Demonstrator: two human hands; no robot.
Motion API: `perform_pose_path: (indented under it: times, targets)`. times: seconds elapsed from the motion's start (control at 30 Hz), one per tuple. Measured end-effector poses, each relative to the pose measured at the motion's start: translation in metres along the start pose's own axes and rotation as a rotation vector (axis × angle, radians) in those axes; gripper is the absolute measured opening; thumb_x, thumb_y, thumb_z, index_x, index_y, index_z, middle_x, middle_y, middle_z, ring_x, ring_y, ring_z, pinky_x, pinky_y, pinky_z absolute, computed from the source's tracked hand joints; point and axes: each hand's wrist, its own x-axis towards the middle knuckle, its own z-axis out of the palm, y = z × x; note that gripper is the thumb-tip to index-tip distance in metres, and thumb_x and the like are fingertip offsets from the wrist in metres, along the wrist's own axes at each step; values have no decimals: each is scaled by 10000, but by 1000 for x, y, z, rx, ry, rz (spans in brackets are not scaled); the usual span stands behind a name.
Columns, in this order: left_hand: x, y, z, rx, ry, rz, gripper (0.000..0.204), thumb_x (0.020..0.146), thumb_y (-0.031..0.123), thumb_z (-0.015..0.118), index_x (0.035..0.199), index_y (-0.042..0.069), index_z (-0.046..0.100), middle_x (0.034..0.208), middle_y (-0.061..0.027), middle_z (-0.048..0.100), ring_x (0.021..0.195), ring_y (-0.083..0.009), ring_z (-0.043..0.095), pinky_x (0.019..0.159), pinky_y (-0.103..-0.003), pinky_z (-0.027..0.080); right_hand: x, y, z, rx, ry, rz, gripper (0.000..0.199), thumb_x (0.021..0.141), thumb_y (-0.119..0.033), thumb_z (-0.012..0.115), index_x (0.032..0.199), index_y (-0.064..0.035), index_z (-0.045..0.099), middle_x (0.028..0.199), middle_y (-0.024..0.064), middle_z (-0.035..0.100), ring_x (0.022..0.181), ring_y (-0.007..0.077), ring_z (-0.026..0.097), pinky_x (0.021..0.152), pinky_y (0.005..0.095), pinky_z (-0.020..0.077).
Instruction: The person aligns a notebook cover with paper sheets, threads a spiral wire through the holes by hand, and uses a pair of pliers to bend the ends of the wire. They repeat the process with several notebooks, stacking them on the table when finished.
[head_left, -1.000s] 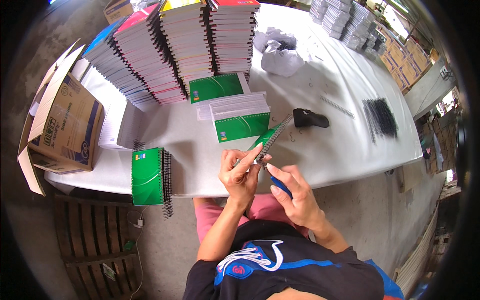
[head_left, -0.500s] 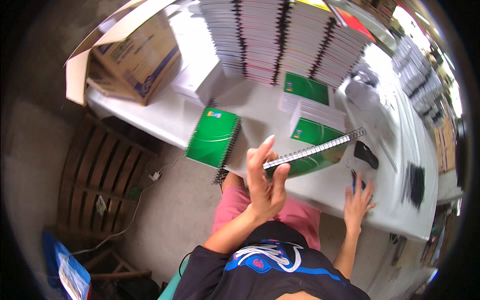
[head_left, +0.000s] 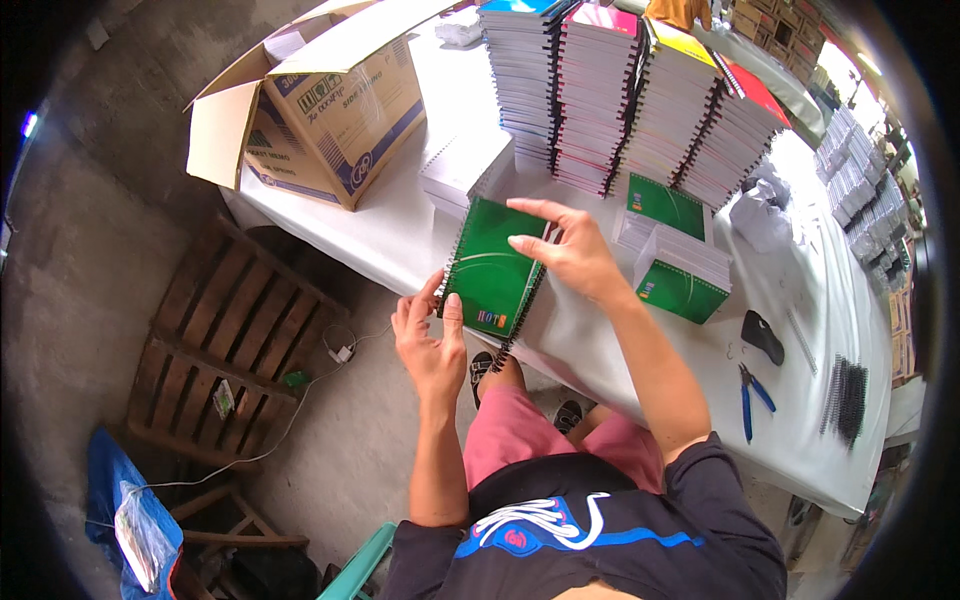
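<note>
Between my hands is a green-covered spiral notebook (head_left: 497,265), over the near left table edge. My left hand (head_left: 432,343) grips its lower left, thumb on the cover and fingers along the coil side. Across its upper right lies my right hand (head_left: 575,250), thumb on the cover and fingers at the far edge. More black coil shows just under the notebook; whether the notebook touches what lies there I cannot tell. Blue-handled cutting pliers (head_left: 748,402) lie apart from both hands, beside a black mouse-shaped object (head_left: 763,337).
Tall stacks of spiral notebooks (head_left: 597,110) stand at the back. Green notebooks (head_left: 683,288) sit right of centre, and white-paged ones (head_left: 468,170) beside an open cardboard box (head_left: 340,125). Loose black coils (head_left: 848,400) lie at the right. A wooden pallet (head_left: 215,350) is on the floor.
My left hand has brought the notebook leftward, and its green cover now faces up. My right hand has left the pliers and taken hold of the notebook too. The view has shifted.
</note>
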Motion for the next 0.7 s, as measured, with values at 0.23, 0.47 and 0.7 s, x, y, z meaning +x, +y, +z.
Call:
perform_pose_path:
  times: [0.23, 0.47, 0.7]
  targets:
    - [-3, -40, 20, -148, 9, -2, 319, 920, 264, 572, 1199, 114, 612, 1116, -119, 469, 1048, -225, 468, 882, -359, 400, -11, 43, 23, -126, 47, -19, 398, 840, -247, 627, 1203, -92, 576, 1176, 133, 539, 1122, 293, 514, 940, 363, 420]
    - [-18, 48, 30, 56, 204, 471, 305, 940, 175, 541, 1185, -6, 531, 1141, -119, 457, 1057, -215, 489, 853, -360, 443, -78, -20, -52, -431, 589, -379, 419, 829, -170, 648, 1234, -107, 564, 1250, 139, 480, 1175, 309, 464, 988, 414, 382]
    - [-67, 105, 201, 47, -509, 912, 681, 753, 169, 702, 1366, 85, 417, 1346, -129, 443, 1271, -308, 407, 1025, -457, 335, -253, 54, -256, -1041, 1020, 242, 433, 815, -125, 647, 1239, -105, 563, 1201, 138, 527, 1115, 315, 519, 941, 389, 416]
